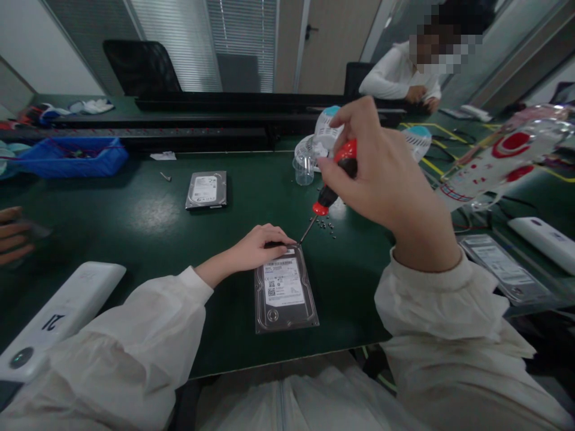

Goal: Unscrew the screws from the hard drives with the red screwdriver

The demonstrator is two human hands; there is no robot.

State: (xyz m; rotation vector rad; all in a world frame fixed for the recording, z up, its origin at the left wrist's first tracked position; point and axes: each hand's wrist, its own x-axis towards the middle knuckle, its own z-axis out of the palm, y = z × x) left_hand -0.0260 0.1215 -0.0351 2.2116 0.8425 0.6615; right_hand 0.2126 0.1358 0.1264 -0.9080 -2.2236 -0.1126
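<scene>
A hard drive (pixel 287 293) lies label up on the green table in front of me. My left hand (pixel 265 244) holds its far end, with the thumb on top near the label and the fingers along the far edge. In my right hand (pixel 372 167) is a red and black screwdriver (pixel 331 190), gripped by the handle and tilted. Its tip meets the drive's far right corner. Several small screws (pixel 326 224) are scattered on the table just right of the tip.
Another hard drive (pixel 206 189) lies further back left, and one more (pixel 505 269) at the right. A blue bin (pixel 74 157) stands at the far left, a clear cup (pixel 304 170) behind the screws. White power banks flank me. Another person's hand (pixel 13 235) shows at the left edge; a person sits opposite.
</scene>
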